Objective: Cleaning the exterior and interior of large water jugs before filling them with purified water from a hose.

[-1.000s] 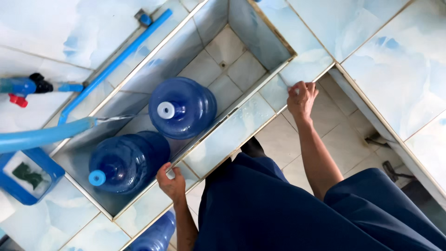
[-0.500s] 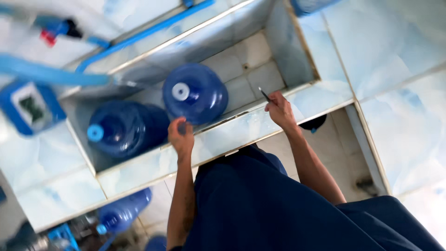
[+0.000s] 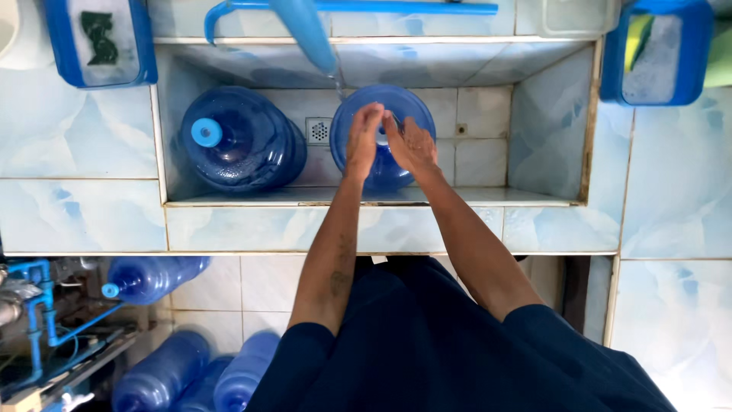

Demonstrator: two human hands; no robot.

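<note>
- Blue, translucent water jug (image 3: pixel 383 137) stands upright in the tiled basin (image 3: pixel 549 137), under the blue spout (image 3: pixel 309 34), from which a thin stream falls.
- Left hand (image 3: pixel 364 141) and right hand (image 3: pixel 409 143) meet over the jug's mouth, palms facing; neither grip closes on anything, fingers loosely extended.
- To do this well, I judge the hands should stay centred in the stream and above the neck, so water runs over both.
- A second jug with a light-blue cap (image 3: pixel 207 133) lies on its side just beside it; keep elbows clear of it.
- More jugs (image 3: pixel 149 276) lie below the basin.
</note>
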